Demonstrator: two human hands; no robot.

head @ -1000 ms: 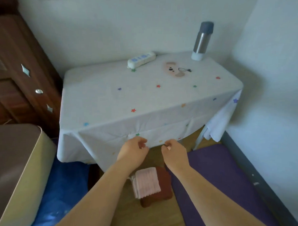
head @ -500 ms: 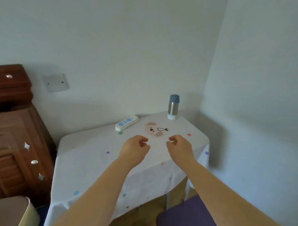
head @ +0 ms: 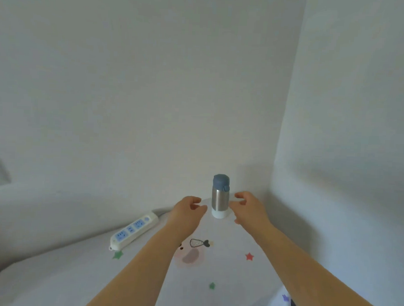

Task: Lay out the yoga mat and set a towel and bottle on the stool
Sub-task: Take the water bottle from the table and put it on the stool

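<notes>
A steel bottle (head: 219,197) with a blue-grey cap and a white base stands upright at the back of the cloth-covered table (head: 77,283), close to the wall corner. My left hand (head: 187,209) hovers just left of the bottle, fingers loosely curled, holding nothing. My right hand (head: 246,209) is just right of the bottle with fingers spread and curved toward it; I cannot tell if it touches. The yoga mat, towel and stool are out of view.
A white power strip (head: 134,229) with blue sockets lies on the table to the left of my hands. The white cloth carries coloured stars and a bear print (head: 190,253). Walls meet in a corner right behind the bottle.
My view has risen from the floor and stool to the table's back. Both hands have reached forward across the table and now flank the bottle; the right hand's fingers have spread.
</notes>
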